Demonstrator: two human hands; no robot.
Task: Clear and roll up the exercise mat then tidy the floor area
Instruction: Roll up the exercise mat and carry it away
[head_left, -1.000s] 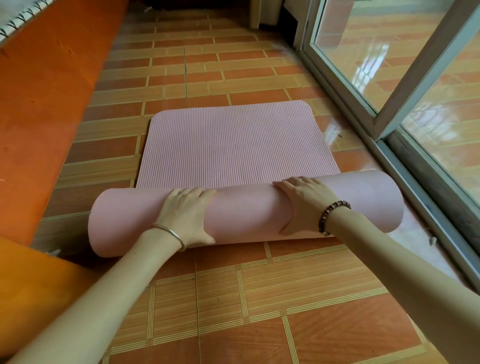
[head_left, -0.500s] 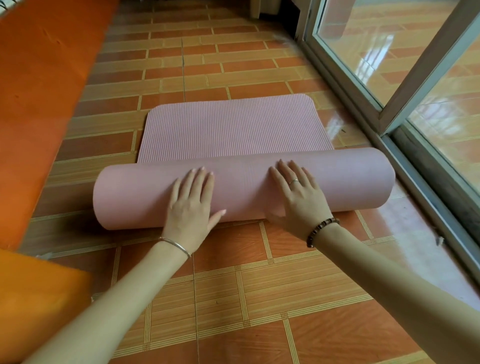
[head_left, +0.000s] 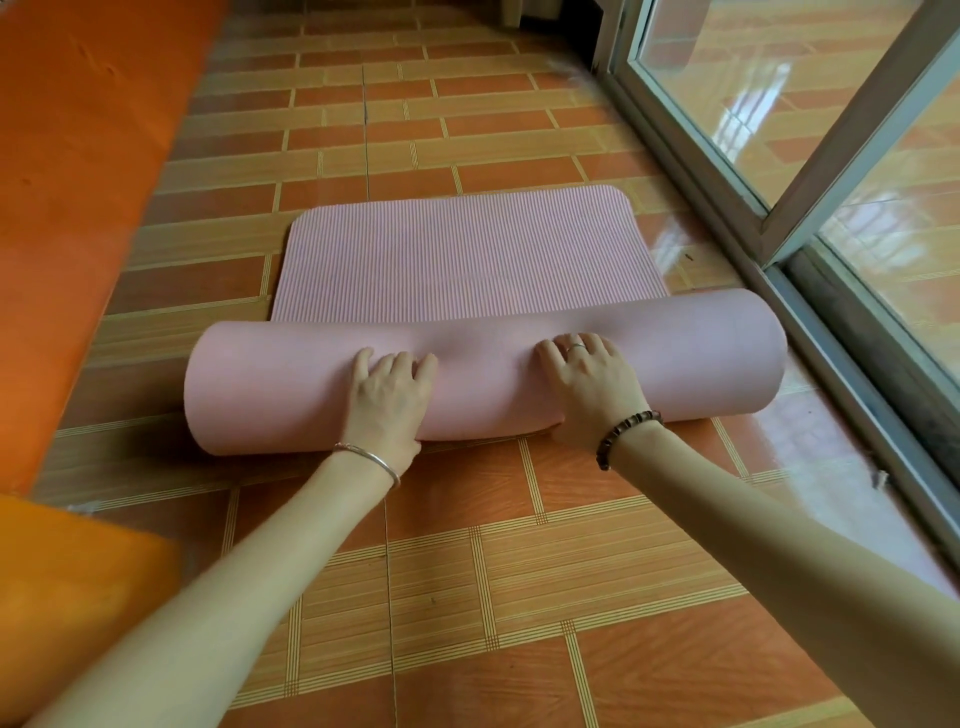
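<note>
Left hand (head_left: 387, 400) clamped on the pink exercise mat (head_left: 483, 384), fingers curled over the top of the thick roll, silver bangle (head_left: 371, 460) at the wrist. Right hand (head_left: 592, 389) gripping likewise just to the right, thumb tucked at the near edge, bead bracelet (head_left: 623, 434) on the wrist. Mostly rolled, lying crosswise on the tiled floor (head_left: 519, 571), short ribbed stretch flat on the far side. Sliding glass door (head_left: 831, 156) along the right, orange surface (head_left: 78, 208) far left.

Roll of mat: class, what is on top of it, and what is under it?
On top, the left hand and right hand grip the roll. Underneath is covered; only floor beside it shows.
</note>
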